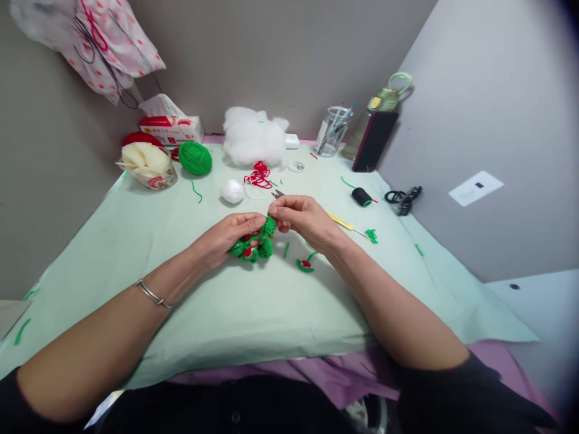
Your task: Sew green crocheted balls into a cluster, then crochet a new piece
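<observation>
both forearms are reaching in from 6 o'clock over a pale green cloth point(253, 313), the left one wearing a thin silver bangle point(154, 295). at the middle of the cloth the left hand point(228, 237) is curling its fingers closed around a green and red crochet piece point(253, 246), which is resting just above the cloth. the right hand point(302, 217) is meeting it from 3 o'clock, thumb and fingertips pinching shut on the top edge of the same piece; whether a needle is between them cannot be told.

just at 4 o'clock of the piece a small red and green crochet bit point(305, 264) is lying on the cloth, with short green yarn scraps near it. toward 2 o'clock a yellow-handled hook point(341, 222) is lying partly under the right wrist, and farther out a black spool point(361, 196) and a black hair clip point(404, 199) are sitting.

toward 12 o'clock small snips point(277, 194) are showing just beyond the right hand, then a tangle of red yarn point(259, 175) and a small white ball point(232, 190). behind those a heap of white stuffing point(253, 135) is sitting, with a clear cup of pens point(332, 129) and a dark phone point(374, 140) at 1 o'clock. toward 10 o'clock a green yarn ball point(195, 158), a tub of pale yarn point(148, 164) and a tissue box point(170, 128) are standing near the wall.
</observation>
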